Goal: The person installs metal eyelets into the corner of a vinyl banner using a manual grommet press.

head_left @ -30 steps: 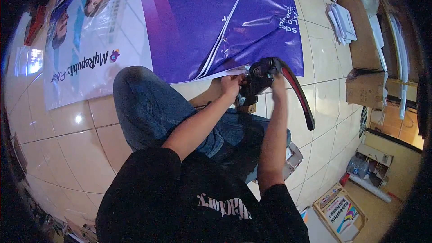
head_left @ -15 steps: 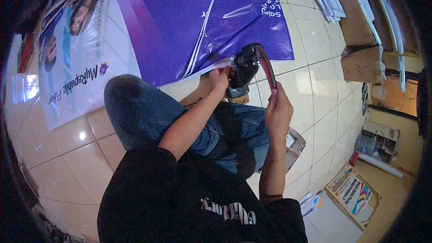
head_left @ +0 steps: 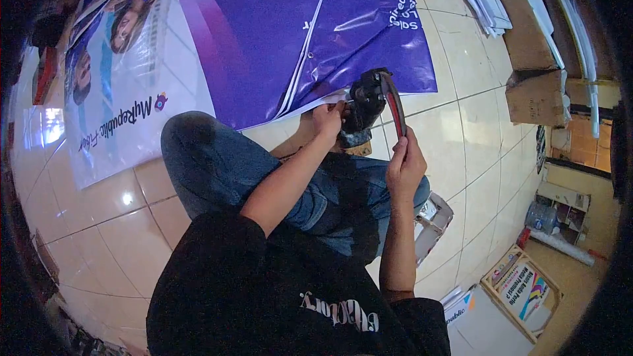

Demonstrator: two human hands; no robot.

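Observation:
A black hand-lever grommet press (head_left: 364, 105) stands on the floor in front of my crossed legs, at the near edge of a purple and white vinyl banner (head_left: 254, 59). My left hand (head_left: 328, 120) is closed at the banner's edge, fingers pinched together right beside the press. The banner edge seems to lie between them, though the fingertips are partly hidden. My right hand (head_left: 406, 168) is wrapped round the end of the press's long lever (head_left: 394, 109), which has a red inner strip and is raised. One banner corner is folded over, showing a metal eyelet (head_left: 310, 55).
An open small box (head_left: 435, 224) sits by my right knee. Cardboard boxes (head_left: 537, 95) and stacked papers (head_left: 486, 6) stand at the right. A framed sign (head_left: 524, 290) and a water jug (head_left: 542, 217) are farther right on the tiled floor (head_left: 435, 138).
The view has shifted slightly, moving the banner and press a little right and down. Both hands keep their holds; my right hand and the lever end sit slightly closer to me.

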